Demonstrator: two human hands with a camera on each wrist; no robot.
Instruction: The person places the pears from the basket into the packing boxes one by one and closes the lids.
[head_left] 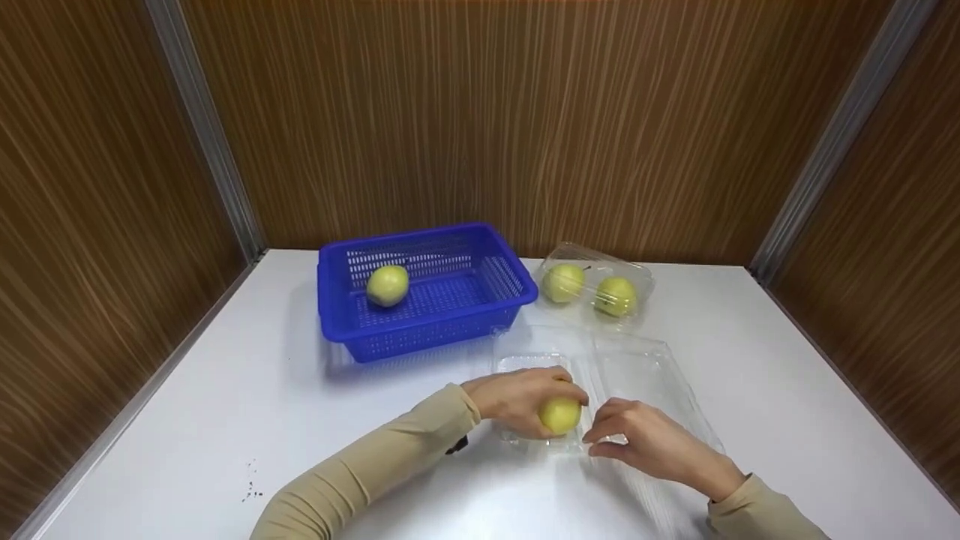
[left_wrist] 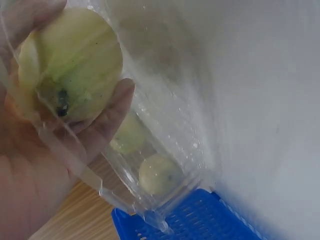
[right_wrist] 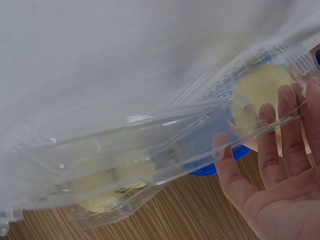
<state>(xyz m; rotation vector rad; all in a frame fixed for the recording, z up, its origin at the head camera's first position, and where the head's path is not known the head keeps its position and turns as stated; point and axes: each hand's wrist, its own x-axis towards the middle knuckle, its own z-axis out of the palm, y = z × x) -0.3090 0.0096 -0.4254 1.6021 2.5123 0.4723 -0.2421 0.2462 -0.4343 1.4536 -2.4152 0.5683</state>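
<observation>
A yellow-green apple (head_left: 560, 415) sits in my left hand (head_left: 519, 400), whose fingers and thumb curl round it. In the left wrist view the dark blossom end of this apple (left_wrist: 75, 65) faces the camera. It is over the left half of an opened clear plastic clamshell container (head_left: 652, 375). My right hand (head_left: 651, 441) is at the container's near middle edge, thumb and fingertips close together on the plastic. In the right wrist view, the clear rim crosses the fingertips of the right hand (right_wrist: 280, 155), partly hiding the contact.
Behind the hands stands a blue basket (head_left: 427, 319) with one apple (head_left: 388, 286) inside. To its right, a closed clear container (head_left: 641, 281) holds two apples. Brown wood-grain walls (head_left: 480, 127) enclose the white table (head_left: 187, 420) at the back and sides.
</observation>
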